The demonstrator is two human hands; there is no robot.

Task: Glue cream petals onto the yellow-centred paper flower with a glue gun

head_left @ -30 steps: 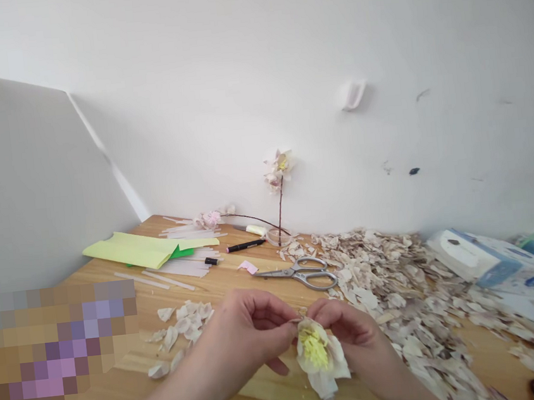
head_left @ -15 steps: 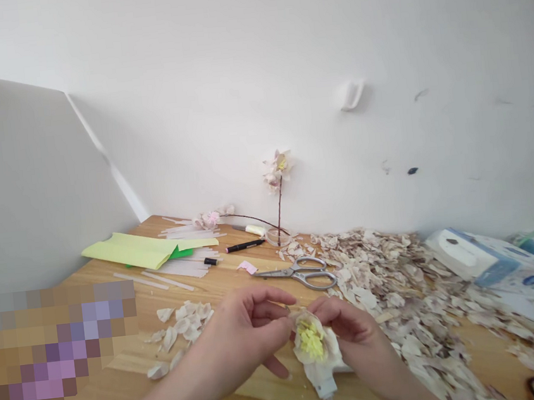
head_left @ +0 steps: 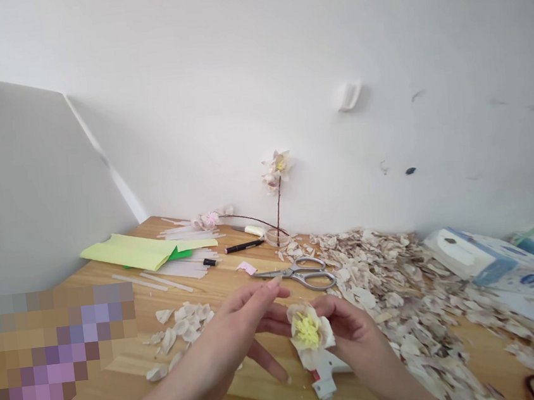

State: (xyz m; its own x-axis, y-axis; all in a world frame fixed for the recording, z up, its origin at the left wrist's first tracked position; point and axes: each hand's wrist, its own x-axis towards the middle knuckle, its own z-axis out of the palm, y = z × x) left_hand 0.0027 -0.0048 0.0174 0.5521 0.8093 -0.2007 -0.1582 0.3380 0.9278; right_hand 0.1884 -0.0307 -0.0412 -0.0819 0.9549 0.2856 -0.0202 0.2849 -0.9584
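Observation:
My right hand (head_left: pixel 355 334) pinches a handmade flower (head_left: pixel 308 330) by its side, with pale dried petals round a fluffy yellow centre facing me. Just left of the flower, my left hand (head_left: pixel 249 326) has its fingers spread apart and its thumb raised. Some of its fingers reach behind the petals' left edge; whether they touch I cannot tell. Below the flower, partly covered by it, lies a white glue gun (head_left: pixel 325 385) with a clear glue stick at its end. A small group of loose petals (head_left: pixel 184 323) lies left of my left hand.
Scissors (head_left: pixel 298 273) lie behind my hands. A large heap of dried petals (head_left: pixel 373 259) spreads right, beside a tissue pack (head_left: pixel 497 261). Further back are a flower on a stem (head_left: pixel 277 167), a black marker (head_left: pixel 243 247), yellow paper (head_left: pixel 129 249) and several glue sticks (head_left: pixel 191 268).
My left hand's thumb has lifted away from the petals and its fingers have opened. The flower has shifted slightly up and left in my right hand, uncovering more of the glue gun.

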